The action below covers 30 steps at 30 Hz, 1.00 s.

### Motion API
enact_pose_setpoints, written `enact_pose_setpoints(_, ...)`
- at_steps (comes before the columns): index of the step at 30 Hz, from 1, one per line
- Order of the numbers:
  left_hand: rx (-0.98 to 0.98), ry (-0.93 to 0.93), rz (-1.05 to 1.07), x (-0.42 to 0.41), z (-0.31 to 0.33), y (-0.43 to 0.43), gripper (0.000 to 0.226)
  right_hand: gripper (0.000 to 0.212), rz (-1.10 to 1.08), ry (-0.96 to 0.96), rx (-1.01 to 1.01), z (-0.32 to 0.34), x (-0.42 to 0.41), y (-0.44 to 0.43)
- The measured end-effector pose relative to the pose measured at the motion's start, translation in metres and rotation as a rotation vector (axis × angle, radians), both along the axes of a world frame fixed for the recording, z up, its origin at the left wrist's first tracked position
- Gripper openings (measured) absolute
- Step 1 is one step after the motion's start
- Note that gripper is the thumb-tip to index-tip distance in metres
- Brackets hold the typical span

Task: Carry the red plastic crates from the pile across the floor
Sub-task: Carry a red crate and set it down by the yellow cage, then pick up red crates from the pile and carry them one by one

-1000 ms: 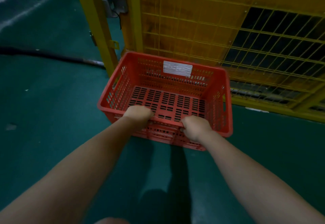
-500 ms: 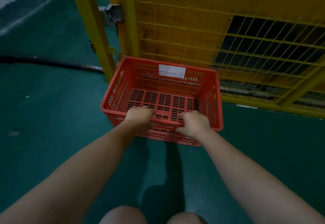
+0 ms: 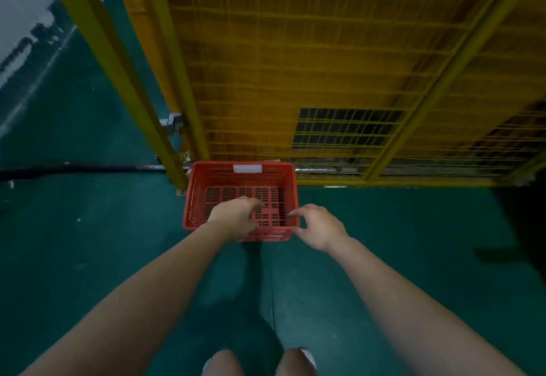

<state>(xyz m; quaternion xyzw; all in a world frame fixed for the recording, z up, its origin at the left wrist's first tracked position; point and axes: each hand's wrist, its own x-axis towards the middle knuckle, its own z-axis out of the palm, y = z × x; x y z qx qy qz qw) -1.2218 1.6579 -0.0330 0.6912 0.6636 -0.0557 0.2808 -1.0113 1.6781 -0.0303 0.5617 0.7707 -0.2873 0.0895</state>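
Crate (image 3: pixel 193 198): is being seen upright on the green floor (image 3: pixel 74 242), open top up; only its slotted bottom and a white label (image 3: pixel 247 168) on its far wall are being shown inside.
Left hand (image 3: pixel 235 217): is being held over the crate's near rim, fingers loosely bent; nothing is being gripped.
Right hand (image 3: pixel 320 228): is being held wide just beside the crate's near right corner, thumb and fingers spread, nothing being gripped.
Fence (image 3: pixel 295 65): yellow mesh is being seen directly behind the crate, the crate's far wall being set against its foot.
Post (image 3: pixel 118 74): is being seen rising at the crate's far left corner.
Cable (image 3: pixel 74 168): is being seen lying on the floor, running off to the crate's left.
Knees (image 3: pixel 224 361): are being seen well short of the crate's near side.
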Motion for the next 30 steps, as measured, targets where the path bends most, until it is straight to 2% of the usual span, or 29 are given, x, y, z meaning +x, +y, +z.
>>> enact_pose_setpoints(6,0.035,-0.098,-0.108,0.033,0.159,-0.024,0.048,0.042,-0.165,0.043,0.055,0.161,0.028,-0.054)
enact_pose_setpoints(13,0.134,-0.115,-0.385,0.065,0.267,-0.040,0.050,0.043,-0.481,0.101,0.192,0.244,0.050,-0.134)
enact_pose_setpoints(23,0.159,-0.176,-0.874,0.167,0.316,-0.118,0.053,0.042,-0.942,0.073,0.333,0.287,0.103,-0.284)
enact_pose_setpoints(30,0.113,-0.165,-1.195,0.278,0.324,-0.223,0.055,0.041,-1.314,-0.005,0.399,0.297,0.164,-0.442)
